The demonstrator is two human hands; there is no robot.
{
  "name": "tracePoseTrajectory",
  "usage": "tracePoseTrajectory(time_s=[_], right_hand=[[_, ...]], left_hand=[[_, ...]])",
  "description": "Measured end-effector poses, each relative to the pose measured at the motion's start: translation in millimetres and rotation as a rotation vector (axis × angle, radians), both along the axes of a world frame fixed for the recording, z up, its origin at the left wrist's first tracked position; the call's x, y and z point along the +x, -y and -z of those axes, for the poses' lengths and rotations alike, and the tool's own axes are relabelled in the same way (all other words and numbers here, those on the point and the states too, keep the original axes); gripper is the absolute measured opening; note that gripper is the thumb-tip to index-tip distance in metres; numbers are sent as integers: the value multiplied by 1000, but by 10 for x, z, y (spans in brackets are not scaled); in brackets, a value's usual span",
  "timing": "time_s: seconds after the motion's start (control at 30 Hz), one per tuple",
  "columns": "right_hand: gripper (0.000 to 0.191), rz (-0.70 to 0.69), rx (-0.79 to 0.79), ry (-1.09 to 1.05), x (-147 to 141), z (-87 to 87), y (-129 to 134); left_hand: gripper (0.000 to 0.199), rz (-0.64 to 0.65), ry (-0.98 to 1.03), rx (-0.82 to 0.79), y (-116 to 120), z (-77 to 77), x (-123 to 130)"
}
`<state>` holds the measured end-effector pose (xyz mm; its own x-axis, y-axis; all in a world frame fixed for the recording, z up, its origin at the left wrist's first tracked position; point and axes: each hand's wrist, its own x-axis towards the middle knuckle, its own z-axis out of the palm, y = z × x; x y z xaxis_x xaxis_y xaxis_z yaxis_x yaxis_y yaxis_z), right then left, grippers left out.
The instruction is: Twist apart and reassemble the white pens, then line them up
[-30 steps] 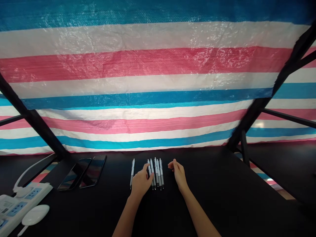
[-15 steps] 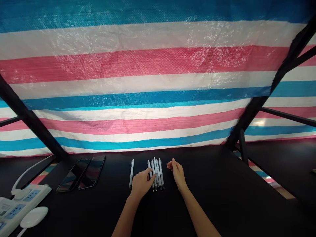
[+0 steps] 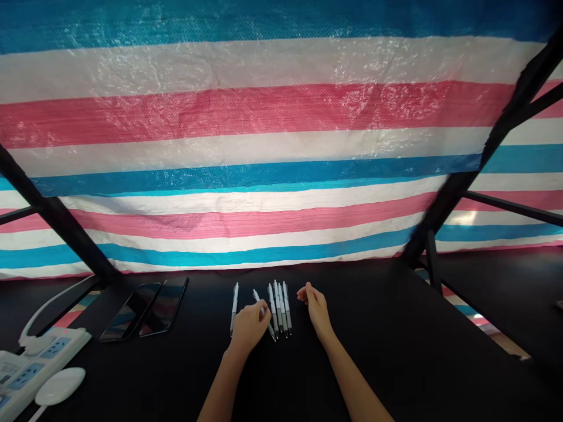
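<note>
1. My left hand [image 3: 250, 326] is mostly curled, thumb and forefinger closed on a slanted white-and-grey plastic pen [image 3: 257, 296].
2. That pen lies on the black counter [image 3: 167, 381], its lower end just beside the grouped white-and-grey pens [image 3: 287, 309], which lie side by side.
3. A lone white-and-grey pen [image 3: 234, 306] lies on the other side, its lower end near my left hand.
4. My right hand [image 3: 317, 309] is half open, fingers loosely bent, holding nothing, to the right of the group.
5. Two flat, dark, glossy devices [image 3: 131, 313] lie well to the left.
</note>
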<state>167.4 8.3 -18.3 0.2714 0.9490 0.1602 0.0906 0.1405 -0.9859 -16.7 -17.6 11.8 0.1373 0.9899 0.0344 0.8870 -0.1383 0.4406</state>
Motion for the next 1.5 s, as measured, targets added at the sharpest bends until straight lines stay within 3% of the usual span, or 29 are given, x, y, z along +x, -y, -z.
tracePoseTrajectory(time_s=[0.2,0.37,0.5,0.6,0.8,1.07,1.3,1.5], right_hand=[[60,-10,29,17,-2,-27,6],[47,-106,99,131,-41,-79,60],[25,-210,229,388,-108,-110,154],[31,-268,284,513,-160,-128,213],[19,-347,289,621,-202,-166,249],[30,-337,272,703,-205,-132,218],[32,-331,237,721,-164,-87,173],[35,-341,200,746,-161,-86,176]], left_hand=[[11,-12,156,57,-25,78,-28],[7,-104,571,95,-100,142,-55],[44,-188,1053,-62,-118,136,30],[62,-159,1243,-98,-90,133,122],[63,-153,1330,-40,-55,139,206],[50,-124,1321,-15,-105,180,203],[54,-178,1511,-35,-70,48,127],[41,-257,1481,-75,-64,28,96]])
